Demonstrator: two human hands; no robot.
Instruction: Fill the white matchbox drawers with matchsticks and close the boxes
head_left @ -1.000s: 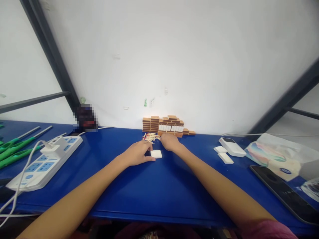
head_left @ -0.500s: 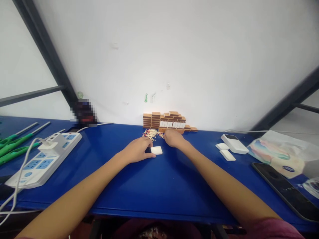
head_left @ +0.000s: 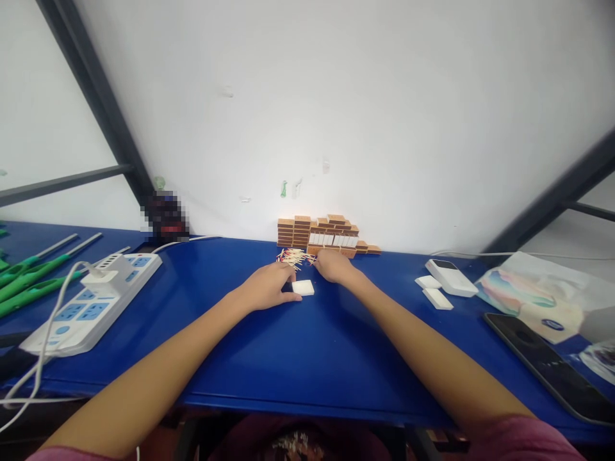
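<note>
My left hand (head_left: pixel 270 286) holds a small white tray (head_left: pixel 303 288) at its left end, thumb in front and fingers behind, on the blue table. My right hand (head_left: pixel 332 265) is at the right edge of a pile of loose matches (head_left: pixel 294 258), its fingers closed; what they hold, if anything, is too small to make out. Behind the pile stand stacked brown matchboxes (head_left: pixel 293 232) against the wall. A row of white trays (head_left: pixel 333 240) stands upright among the boxes, just behind my right hand.
A white power strip (head_left: pixel 96 307) with cables and green-handled tools (head_left: pixel 38 275) lie at the left. To the right are two white trays (head_left: pixel 437 298), a white device (head_left: pixel 451 278), a tissue pack (head_left: pixel 533 298) and a black phone (head_left: pixel 548 365). The wall (head_left: pixel 307 115) rises behind.
The whole view has shifted slightly. Both hands stay in nearly the same place relative to the white tray and the matches.
</note>
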